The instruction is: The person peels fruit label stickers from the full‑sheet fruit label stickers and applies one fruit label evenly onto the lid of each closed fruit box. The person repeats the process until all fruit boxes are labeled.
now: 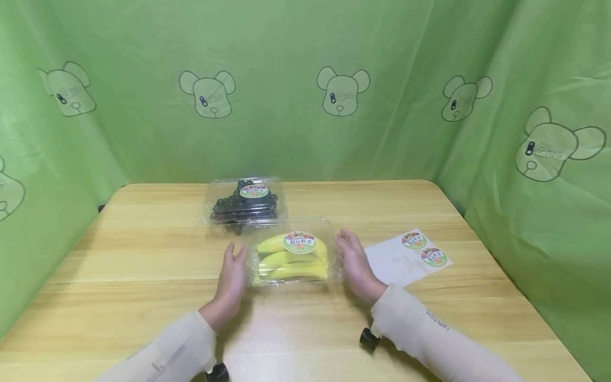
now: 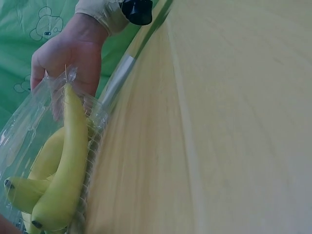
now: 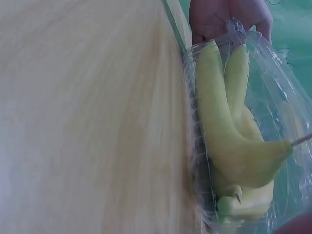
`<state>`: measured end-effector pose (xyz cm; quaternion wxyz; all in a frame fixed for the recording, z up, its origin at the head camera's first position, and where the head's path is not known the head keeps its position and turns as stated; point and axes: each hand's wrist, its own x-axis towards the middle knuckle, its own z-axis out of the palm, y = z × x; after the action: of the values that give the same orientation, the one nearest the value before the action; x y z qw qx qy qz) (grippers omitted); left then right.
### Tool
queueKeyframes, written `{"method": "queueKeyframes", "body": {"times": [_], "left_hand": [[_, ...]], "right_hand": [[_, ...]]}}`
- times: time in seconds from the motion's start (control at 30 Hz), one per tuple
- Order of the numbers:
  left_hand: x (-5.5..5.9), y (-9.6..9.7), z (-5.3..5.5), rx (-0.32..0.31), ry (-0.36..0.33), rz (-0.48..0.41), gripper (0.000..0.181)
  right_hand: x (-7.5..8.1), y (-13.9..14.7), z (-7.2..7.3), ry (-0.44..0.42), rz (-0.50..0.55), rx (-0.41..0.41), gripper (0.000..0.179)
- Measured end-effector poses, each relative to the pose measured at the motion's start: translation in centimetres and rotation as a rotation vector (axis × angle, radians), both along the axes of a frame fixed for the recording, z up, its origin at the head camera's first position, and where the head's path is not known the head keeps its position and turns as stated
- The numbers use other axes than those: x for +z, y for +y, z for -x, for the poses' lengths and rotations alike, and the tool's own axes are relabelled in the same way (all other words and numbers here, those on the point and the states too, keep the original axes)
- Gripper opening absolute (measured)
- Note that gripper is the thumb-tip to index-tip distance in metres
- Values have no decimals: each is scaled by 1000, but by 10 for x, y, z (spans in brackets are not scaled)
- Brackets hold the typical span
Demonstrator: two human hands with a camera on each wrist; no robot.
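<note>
A clear plastic clamshell box [image 1: 292,229] of yellow bananas [image 1: 291,259] stands in the middle of the table, with a round fruit label [image 1: 299,242] on its lid. My left hand [image 1: 230,281] lies along its left side, fingers straight and pointing away. On the opposite side my right hand [image 1: 357,265] touches the box with straight fingers too. Across the bananas [image 2: 68,161], the left wrist view shows the right hand [image 2: 73,56]. The right wrist view shows the left hand [image 3: 229,17] beyond the bananas [image 3: 229,141]. I cannot tell whether the box is slightly raised.
Behind it is another clear box [image 1: 217,192] with dark grapes [image 1: 243,206] and a similar label [image 1: 254,191]. A white sheet [image 1: 389,263] with two round stickers lies to the right on the wooden table [image 1: 119,297]. Green curtains [image 1: 277,132] with bear drawings surround the table.
</note>
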<state>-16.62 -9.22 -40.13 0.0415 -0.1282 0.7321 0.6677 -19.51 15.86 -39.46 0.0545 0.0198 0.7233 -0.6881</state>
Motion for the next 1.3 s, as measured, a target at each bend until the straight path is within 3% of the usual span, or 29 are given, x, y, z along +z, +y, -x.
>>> {"method": "queueKeyframes", "body": {"times": [0.3, 0.8, 1.3], "left_hand": [[-1, 2, 0, -13, 2, 9, 75], [-3, 2, 1, -61, 49, -29, 65], [1, 3, 3, -76, 70, -40, 63]], "right_hand": [[-2, -5, -3, -11, 5, -24, 59], [-5, -6, 0, -29, 2, -39, 55], [0, -3, -2, -32, -7, -43, 54]]}}
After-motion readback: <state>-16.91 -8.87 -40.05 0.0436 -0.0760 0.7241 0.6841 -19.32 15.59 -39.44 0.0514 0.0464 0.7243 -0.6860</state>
